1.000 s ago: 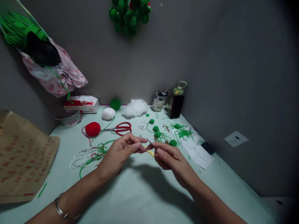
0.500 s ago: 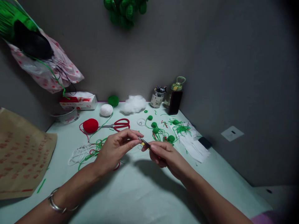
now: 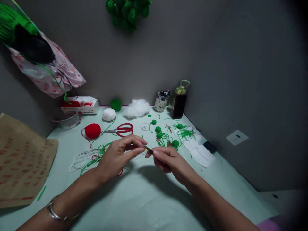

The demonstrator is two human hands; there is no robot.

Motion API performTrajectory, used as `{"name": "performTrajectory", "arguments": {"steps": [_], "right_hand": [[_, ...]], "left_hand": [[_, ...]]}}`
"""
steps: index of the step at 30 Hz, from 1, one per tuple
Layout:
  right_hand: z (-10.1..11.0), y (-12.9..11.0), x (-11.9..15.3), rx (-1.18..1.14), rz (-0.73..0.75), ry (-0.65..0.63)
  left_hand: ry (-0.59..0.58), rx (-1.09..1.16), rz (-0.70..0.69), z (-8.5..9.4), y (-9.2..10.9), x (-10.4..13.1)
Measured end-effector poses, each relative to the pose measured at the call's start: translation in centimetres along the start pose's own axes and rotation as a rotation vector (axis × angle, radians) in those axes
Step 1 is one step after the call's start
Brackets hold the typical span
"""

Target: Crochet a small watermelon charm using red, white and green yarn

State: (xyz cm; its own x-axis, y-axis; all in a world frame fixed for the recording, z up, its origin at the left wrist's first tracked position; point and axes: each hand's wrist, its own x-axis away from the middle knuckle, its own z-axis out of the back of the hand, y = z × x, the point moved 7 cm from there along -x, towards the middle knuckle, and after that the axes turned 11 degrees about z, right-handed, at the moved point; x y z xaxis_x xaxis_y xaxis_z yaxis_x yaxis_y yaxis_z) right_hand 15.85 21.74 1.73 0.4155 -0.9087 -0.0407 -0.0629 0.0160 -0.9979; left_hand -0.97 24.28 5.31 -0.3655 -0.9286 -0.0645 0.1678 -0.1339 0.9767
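Note:
Above the middle of the table, my two hands meet at the fingertips. My right hand point(image 3: 166, 159) is closed round a slim dark pointed tool point(image 3: 148, 149); a bit of yellow shows beside it, and its exact kind is unclear. The tool's tip reaches the fingertips of my left hand point(image 3: 124, 151). That hand is pinched, and whatever lies between its thumb and finger is too small to make out. Below and behind my left hand lie loose green and red yarn strands point(image 3: 98, 155) and white yarn point(image 3: 80, 158).
Behind my hands lie red-handled scissors point(image 3: 124, 129), a red yarn ball point(image 3: 92, 131), a white ball point(image 3: 109, 114) and stuffing point(image 3: 137, 108). Small green balls point(image 3: 159, 134) with yarn tails lie right of centre. A paper bag point(image 3: 26, 166) stands left; a phone point(image 3: 179, 106) leans on a bottle point(image 3: 182, 88).
The dark tool's tip has turned slightly and sits lower, close against my left fingertips. Both hands keep almost the same place, and the view has shifted slightly.

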Motion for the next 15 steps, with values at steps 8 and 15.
{"name": "performTrajectory", "arguments": {"steps": [8,15], "right_hand": [[0.1,0.1,0.0,0.007,-0.013,0.007],[-0.1,-0.1,-0.1,0.014,-0.016,-0.001]], "left_hand": [[-0.024,-0.107,-0.072,0.0,0.9,0.1],[0.014,-0.136,-0.150,0.3,1.3,0.1]]}}
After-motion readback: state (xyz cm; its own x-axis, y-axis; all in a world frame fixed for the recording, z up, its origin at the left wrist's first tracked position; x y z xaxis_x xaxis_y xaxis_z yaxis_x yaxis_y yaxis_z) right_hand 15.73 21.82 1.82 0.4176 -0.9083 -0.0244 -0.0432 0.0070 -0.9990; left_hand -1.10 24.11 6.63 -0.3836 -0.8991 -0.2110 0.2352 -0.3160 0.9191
